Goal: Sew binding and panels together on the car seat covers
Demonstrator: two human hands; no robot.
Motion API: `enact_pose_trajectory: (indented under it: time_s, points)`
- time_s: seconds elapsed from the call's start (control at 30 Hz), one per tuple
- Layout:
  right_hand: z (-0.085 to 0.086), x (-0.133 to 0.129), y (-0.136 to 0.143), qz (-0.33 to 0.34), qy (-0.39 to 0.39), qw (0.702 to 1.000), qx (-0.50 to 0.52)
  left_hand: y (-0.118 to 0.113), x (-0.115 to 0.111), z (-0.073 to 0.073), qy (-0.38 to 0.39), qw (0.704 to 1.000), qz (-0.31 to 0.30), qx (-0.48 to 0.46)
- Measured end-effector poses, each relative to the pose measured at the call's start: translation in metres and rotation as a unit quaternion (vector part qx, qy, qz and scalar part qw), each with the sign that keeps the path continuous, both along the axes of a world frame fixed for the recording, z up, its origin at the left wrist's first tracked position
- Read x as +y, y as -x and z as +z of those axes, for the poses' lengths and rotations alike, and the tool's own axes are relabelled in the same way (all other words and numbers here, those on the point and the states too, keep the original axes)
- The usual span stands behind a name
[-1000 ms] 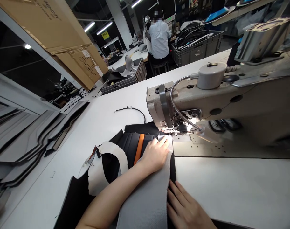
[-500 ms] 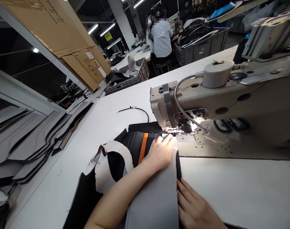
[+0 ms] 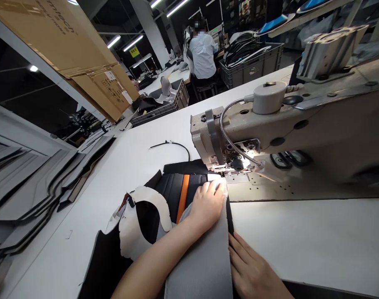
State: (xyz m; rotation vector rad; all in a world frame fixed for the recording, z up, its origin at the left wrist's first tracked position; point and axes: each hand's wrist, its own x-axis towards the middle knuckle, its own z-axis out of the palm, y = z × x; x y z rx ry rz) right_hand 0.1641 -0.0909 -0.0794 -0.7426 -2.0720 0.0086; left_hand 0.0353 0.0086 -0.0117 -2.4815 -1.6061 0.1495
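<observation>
left grip (image 3: pixel 208 205) flat on grey fabric (image 3: pixel 203 261), right grip (image 3: pixel 252 268) partly hidden at its edge, hold unclear

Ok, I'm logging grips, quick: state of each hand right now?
Left hand: open, laid on the grey fabric.
Right hand: open, at the fabric's right edge.

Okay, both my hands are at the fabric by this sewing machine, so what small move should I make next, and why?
I'd probably ease the gray fabric slightly toward the sewing machine, keeping it flat: its far end lies by the machine's lit underside, your left hand rests on top, and your right hand is at its right edge.
</observation>
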Motion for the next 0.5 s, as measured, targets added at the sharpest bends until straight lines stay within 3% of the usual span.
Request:
enact_pose_trajectory:
  time_s: [0.27,0.5]
  points:
    - [-0.004,-0.003,0.001,0.007,0.006,1.0,0.027,0.004,-0.014,-0.013,-0.071,0.996,-0.045,-0.028]
    - [0.0,0.008,-0.007,0.032,0.018,0.999,0.0,-0.011,0.006,-0.012,-0.034,0.999,-0.004,-0.032]
